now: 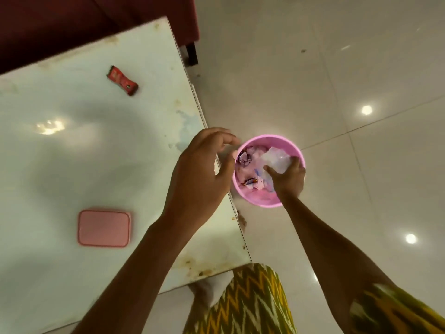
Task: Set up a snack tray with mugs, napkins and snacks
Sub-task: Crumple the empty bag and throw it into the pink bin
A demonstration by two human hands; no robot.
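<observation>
- Table (72, 165): nearly bare. No tray or mugs in view, so setup looks barely started, my read
- Pink bin (252, 196) sits on the floor just off the table edge, full of crumpled wrappers. Looks like trash. Risk: I pull something dirty out of it and it ends up with the snacks
- My right hand (289, 179) is down inside the bin, fingers closed on a clear crinkly wrapper (277, 160). Thin film could slip or tear, dropping bits on the floor (337, 68)
- My left hand (199, 169) hovers over the table edge beside the bin rim, fingers curled but apart, holding nothing. Could knock the rim and tip the bin if I reach in
- Pink lidded box (104, 228) is on the table near me, lid on. Contents unknown; might not be the snacks
- Red snack bar (122, 81) lies alone at the far side, well apart from the box. Easy to forget, or to sweep off with a forearm
</observation>
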